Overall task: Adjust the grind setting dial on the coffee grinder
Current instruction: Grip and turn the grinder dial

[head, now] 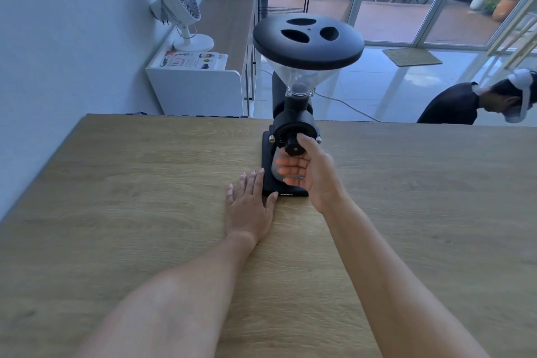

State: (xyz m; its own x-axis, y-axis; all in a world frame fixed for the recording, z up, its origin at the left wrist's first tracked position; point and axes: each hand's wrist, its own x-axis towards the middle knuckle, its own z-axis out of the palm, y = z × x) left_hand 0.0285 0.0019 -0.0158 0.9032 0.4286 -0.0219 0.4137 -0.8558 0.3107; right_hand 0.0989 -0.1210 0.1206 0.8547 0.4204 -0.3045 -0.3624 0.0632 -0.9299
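Wood-grain worktop (116,212) fills most of your view, matt and pale brown, with broad open room to the left and right of your arms; its far edge runs straight across behind the coffee grinder (293,113), and its left edge slants along the white wall.

Beyond that far edge you see a white low cabinet (197,90) carrying a white fan (180,9), a glossy tiled floor, and glass doors with motorbikes parked outside. Another person (465,102) in dark clothing bends down at the right, past the worktop.

Your coffee grinder stands near the far edge, about mid-width, matt black with a rectangular base (273,183). Its round black lid (308,41) has three oval openings and caps a clear funnel-shaped hopper (302,78).

Your left hand (250,206) lies flat, palm down, on the worktop, fingers spread and holding nothing; its fingertips touch the left side of the base and the thumb reaches the base's near corner.

Your right hand (308,171) is raised in front of the grinder, its grip loosely curled around the small round black dial (294,148), thumb on the dial's upper right side, fingers bent beneath it. The dial sits on the grinder's front face, below the hopper.
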